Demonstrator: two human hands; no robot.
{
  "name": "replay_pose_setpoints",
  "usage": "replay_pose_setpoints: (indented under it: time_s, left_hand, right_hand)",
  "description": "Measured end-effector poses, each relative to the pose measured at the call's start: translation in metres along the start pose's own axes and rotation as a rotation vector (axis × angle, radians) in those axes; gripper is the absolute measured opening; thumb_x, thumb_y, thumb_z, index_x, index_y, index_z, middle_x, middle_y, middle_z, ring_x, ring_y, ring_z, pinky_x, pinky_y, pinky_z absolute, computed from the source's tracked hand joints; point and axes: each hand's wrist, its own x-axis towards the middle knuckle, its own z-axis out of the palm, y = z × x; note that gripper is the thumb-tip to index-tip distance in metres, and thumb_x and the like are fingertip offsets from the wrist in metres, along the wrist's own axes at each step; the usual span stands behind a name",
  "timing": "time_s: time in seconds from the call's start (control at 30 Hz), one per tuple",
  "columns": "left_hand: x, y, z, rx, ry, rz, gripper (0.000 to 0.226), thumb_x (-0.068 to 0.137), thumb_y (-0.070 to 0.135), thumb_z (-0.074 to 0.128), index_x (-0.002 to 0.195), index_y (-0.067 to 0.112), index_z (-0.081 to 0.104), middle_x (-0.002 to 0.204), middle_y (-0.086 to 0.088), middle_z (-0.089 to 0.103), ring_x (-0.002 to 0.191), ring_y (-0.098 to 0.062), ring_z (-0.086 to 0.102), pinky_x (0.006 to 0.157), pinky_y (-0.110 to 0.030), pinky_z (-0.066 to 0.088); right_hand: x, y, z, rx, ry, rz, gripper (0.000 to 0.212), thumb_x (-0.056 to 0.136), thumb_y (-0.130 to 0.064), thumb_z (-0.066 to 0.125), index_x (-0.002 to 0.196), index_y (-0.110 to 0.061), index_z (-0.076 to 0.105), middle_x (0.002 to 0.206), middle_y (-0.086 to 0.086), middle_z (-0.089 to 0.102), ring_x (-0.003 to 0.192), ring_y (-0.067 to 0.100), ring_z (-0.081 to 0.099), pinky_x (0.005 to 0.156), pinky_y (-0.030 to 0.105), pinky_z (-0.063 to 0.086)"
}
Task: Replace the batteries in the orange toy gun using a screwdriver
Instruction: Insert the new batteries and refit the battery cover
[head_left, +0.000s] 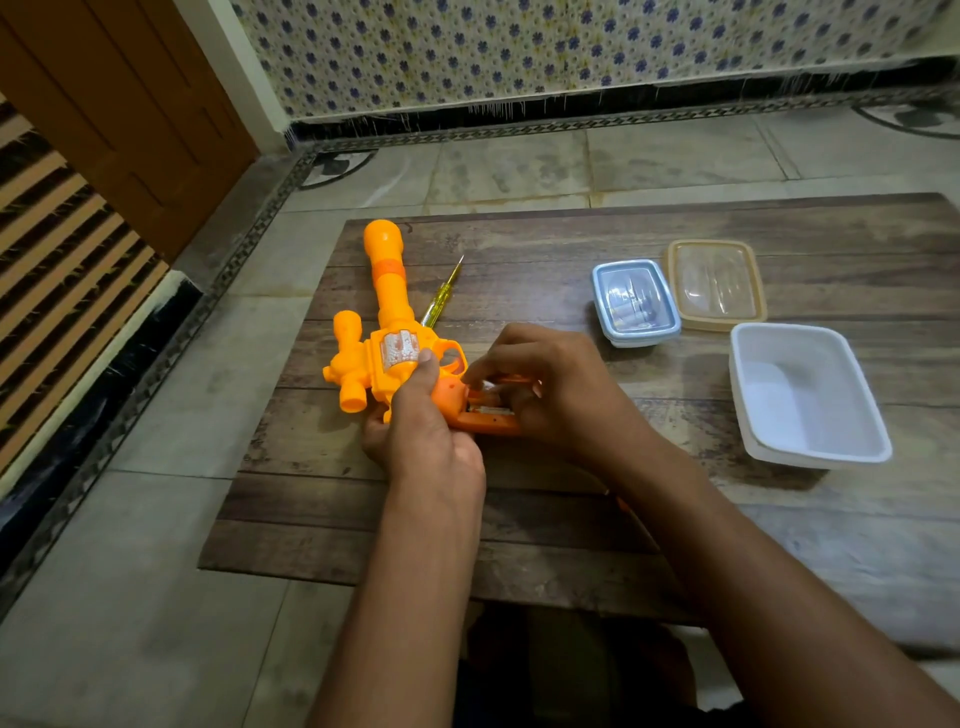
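The orange toy gun (387, 317) lies on a wooden board (545, 519), barrel pointing away from me. My left hand (415, 421) grips its body just behind the silver cylinder, thumb on top. My right hand (545, 384) curls round the grip, with its fingertips in the open battery compartment (488, 408), where a pale battery shows. A yellow-handled screwdriver (441, 293) lies on the board just right of the barrel, tip pointing away. A small orange piece (621, 503) peeks out beside my right forearm.
To the right stand a small blue-lidded box (636, 301), a tan-lidded box (717, 283) and an open white tub (810, 395). The board rests on a tiled floor (156, 571). A door (119, 104) and a slatted panel (67, 249) are at the left.
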Motion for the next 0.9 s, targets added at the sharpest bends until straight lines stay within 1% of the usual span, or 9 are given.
replay_pose_setpoints:
  time_s: [0.03, 0.1, 0.17, 0.33, 0.37, 0.47, 0.6, 0.8, 0.9]
  left_hand:
    - [-0.0007, -0.0006, 0.0001, 0.005, 0.018, 0.017, 0.073, 0.064, 0.019, 0.096, 0.132, 0.018, 0.070, 0.125, -0.014, 0.077, 0.109, -0.038, 0.077, 0.095, -0.068, 0.058]
    - [-0.0007, -0.0031, 0.0003, 0.003, 0.071, 0.047, 0.060, 0.075, 0.014, 0.094, 0.130, 0.017, 0.070, 0.125, -0.013, 0.077, 0.108, -0.037, 0.077, 0.095, -0.067, 0.058]
    - [-0.0012, -0.0050, 0.0005, -0.002, 0.092, 0.060, 0.057, 0.077, 0.014, 0.093, 0.130, 0.017, 0.070, 0.125, -0.013, 0.077, 0.108, -0.036, 0.077, 0.095, -0.067, 0.058]
    - [-0.0024, -0.0043, 0.0018, 0.000, 0.090, 0.064, 0.056, 0.078, 0.012, 0.093, 0.129, 0.014, 0.070, 0.124, -0.014, 0.077, 0.108, -0.036, 0.077, 0.096, -0.066, 0.058]
    - [-0.0026, -0.0041, 0.0020, -0.006, 0.088, 0.064, 0.056, 0.078, 0.012, 0.093, 0.129, 0.013, 0.070, 0.124, -0.015, 0.077, 0.108, -0.036, 0.077, 0.096, -0.066, 0.059]
    - [-0.0051, -0.0023, 0.0035, -0.009, 0.115, 0.072, 0.054, 0.079, 0.008, 0.091, 0.129, 0.011, 0.070, 0.123, -0.014, 0.077, 0.108, -0.035, 0.077, 0.095, -0.064, 0.060]
    - [-0.0096, -0.0013, 0.0047, -0.003, 0.126, 0.066, 0.055, 0.080, 0.007, 0.091, 0.131, 0.011, 0.069, 0.124, -0.014, 0.077, 0.107, -0.034, 0.077, 0.093, -0.063, 0.060]
    - [-0.0085, -0.0014, 0.0045, 0.012, 0.114, 0.069, 0.053, 0.080, 0.010, 0.091, 0.128, 0.013, 0.071, 0.123, -0.014, 0.077, 0.106, -0.036, 0.077, 0.092, -0.065, 0.060]
    - [-0.0093, -0.0013, 0.0035, 0.008, 0.110, 0.072, 0.051, 0.080, 0.009, 0.090, 0.128, 0.012, 0.071, 0.122, -0.014, 0.077, 0.106, -0.036, 0.077, 0.092, -0.064, 0.061]
  right_hand:
    - [0.0004, 0.0019, 0.0002, -0.014, 0.004, -0.002, 0.028, 0.073, -0.004, 0.064, 0.093, -0.010, 0.083, 0.086, 0.003, 0.070, 0.073, 0.012, 0.065, 0.068, 0.003, 0.039]
    - [0.0007, 0.0040, 0.0008, -0.015, 0.000, -0.010, 0.028, 0.072, -0.004, 0.065, 0.093, -0.010, 0.083, 0.088, 0.005, 0.073, 0.074, 0.010, 0.065, 0.069, -0.001, 0.039]
    - [0.0008, 0.0043, 0.0014, -0.015, -0.012, -0.030, 0.027, 0.073, -0.006, 0.067, 0.094, -0.011, 0.084, 0.090, 0.005, 0.074, 0.075, 0.012, 0.067, 0.069, -0.001, 0.039]
    - [0.0016, 0.0096, 0.0011, -0.040, -0.047, -0.073, 0.028, 0.076, 0.004, 0.075, 0.097, -0.013, 0.084, 0.093, 0.005, 0.075, 0.078, 0.016, 0.070, 0.070, 0.001, 0.039]
    - [0.0019, 0.0103, 0.0014, -0.045, -0.052, -0.080, 0.027, 0.077, 0.004, 0.077, 0.098, -0.013, 0.084, 0.094, 0.005, 0.075, 0.078, 0.017, 0.070, 0.071, 0.004, 0.042]
    - [0.0023, 0.0098, 0.0047, -0.040, -0.035, -0.120, 0.019, 0.080, -0.004, 0.078, 0.097, -0.010, 0.084, 0.091, 0.007, 0.074, 0.075, 0.019, 0.071, 0.068, 0.024, 0.054]
    - [0.0026, 0.0100, 0.0071, -0.043, -0.013, -0.156, 0.016, 0.079, -0.006, 0.076, 0.094, -0.008, 0.084, 0.085, 0.009, 0.072, 0.070, 0.022, 0.070, 0.063, 0.036, 0.056]
    - [0.0027, 0.0080, 0.0083, -0.071, -0.036, -0.151, 0.018, 0.085, -0.019, 0.072, 0.086, -0.004, 0.083, 0.081, 0.011, 0.069, 0.065, 0.025, 0.068, 0.057, 0.040, 0.054]
    - [0.0024, 0.0077, 0.0093, -0.106, -0.073, -0.141, 0.012, 0.085, -0.014, 0.074, 0.083, -0.004, 0.082, 0.081, 0.011, 0.067, 0.066, 0.026, 0.065, 0.057, 0.040, 0.052]
